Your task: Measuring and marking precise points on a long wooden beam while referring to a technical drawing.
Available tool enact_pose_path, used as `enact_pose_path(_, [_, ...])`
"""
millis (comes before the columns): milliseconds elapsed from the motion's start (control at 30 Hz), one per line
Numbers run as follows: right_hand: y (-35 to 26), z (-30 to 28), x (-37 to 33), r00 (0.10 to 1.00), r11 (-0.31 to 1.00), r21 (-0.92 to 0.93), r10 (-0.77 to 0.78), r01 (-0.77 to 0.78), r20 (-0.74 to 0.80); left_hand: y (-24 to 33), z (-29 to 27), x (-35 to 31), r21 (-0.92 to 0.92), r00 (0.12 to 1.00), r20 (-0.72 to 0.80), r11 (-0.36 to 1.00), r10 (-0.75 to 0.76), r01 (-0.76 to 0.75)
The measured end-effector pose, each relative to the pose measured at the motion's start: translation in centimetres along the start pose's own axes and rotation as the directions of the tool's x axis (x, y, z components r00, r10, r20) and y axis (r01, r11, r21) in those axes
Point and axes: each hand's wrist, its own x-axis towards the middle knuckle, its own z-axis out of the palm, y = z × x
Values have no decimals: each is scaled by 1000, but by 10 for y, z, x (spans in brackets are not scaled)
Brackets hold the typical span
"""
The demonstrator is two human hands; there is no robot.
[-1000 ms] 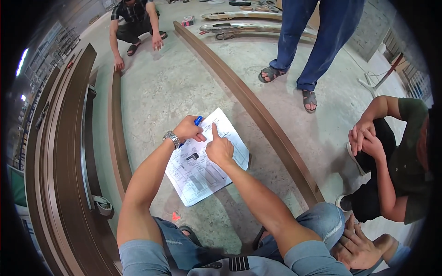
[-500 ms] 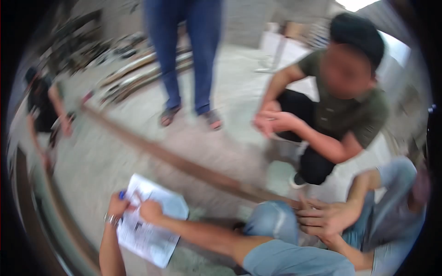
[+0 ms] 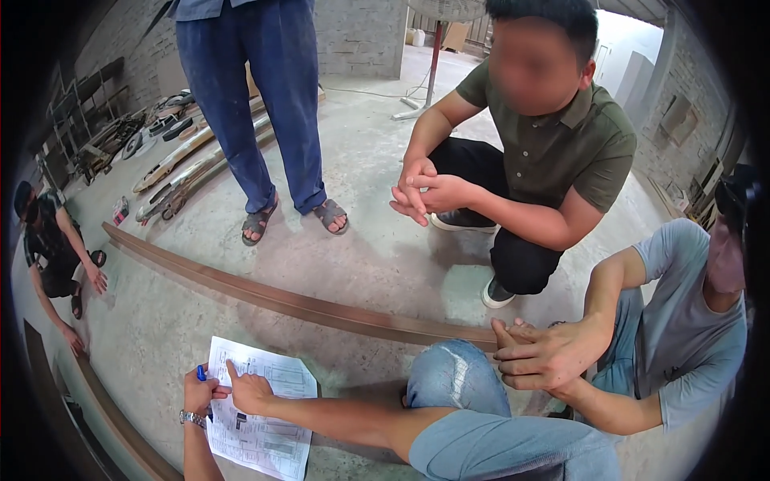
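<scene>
In my left hand, which wears a metal wristwatch, I pinch the left edge of a white printed sheet and hold a blue pen. Small tables and line drawings cover the sheet, held over the floor. My right hand reaches across from the right in a short grey-blue sleeve. Its index finger stretches out at the upper left of the sheet while the other fingers curl; nothing is held in it. Beyond my right arm rises a bent knee in light blue ripped jeans.
A long brown beam crosses the concrete floor beyond the sheet. Another beam lies at left, touched by a crouching person. A green-shirted person squats ahead, another sits right, and one stands.
The view has turned slightly to the right and is now sharp. Both my hands stay at the sheet, and my right fingertip is a little nearer its far edge.
</scene>
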Motion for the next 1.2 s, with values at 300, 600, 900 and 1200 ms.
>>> enact_pose_path(300, [-14,-15,0,997,999,34,-24,22,68,-1,-2,1,-12,999,11,999,30,-29])
enact_pose_path(600, [-10,-6,2,998,999,12,-37,36,54,-3,-5,-1,30,999,-27,999,27,-26])
enact_pose_path(900, [2,8,3,997,978,-193,-73,72,5,-17,-9,-3,474,969,-79,864,233,-169])
enact_pose_path(1200, [12,-13,24,953,980,-164,-150,109,-262,14,-8,-35,-31,999,9,999,-35,35])
